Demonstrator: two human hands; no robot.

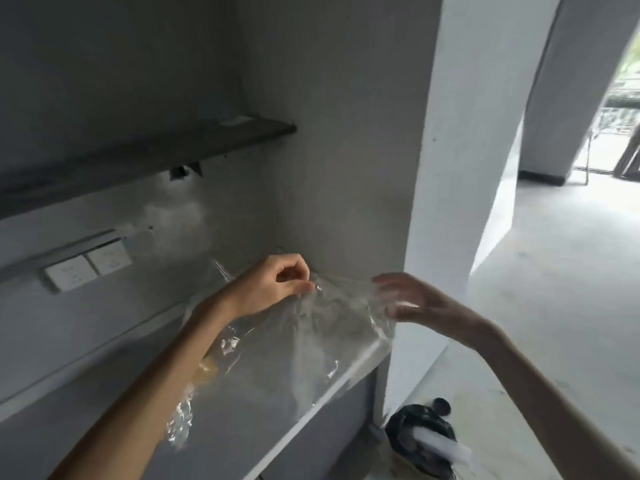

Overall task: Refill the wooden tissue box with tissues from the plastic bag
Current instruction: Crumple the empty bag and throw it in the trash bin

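A: Well, where is the plastic bag [311, 327] in the head view?

B: Held up in the middle, above the grey surface [263, 403], stretched between both hands and hanging down toward the near left, where it crinkles beside the left forearm.

A: And the left hand [273, 285]?

B: Its fingers are curled, thumb and fingertips pinched on the bag's upper edge, close to the far wall.

A: The right hand [408, 299]?

B: Just right of the bag's top corner, fingers spread and loosely apart. It is blurred; the film lies against the fingers, but a firm hold I cannot tell.

A: Anything else?

B: A dark shelf [145, 157] up left, two white wall sockets [88, 268] below it, and a dark bag [422, 438] on the floor at the near right. The clear bag looks see-through; what is inside I cannot make out.
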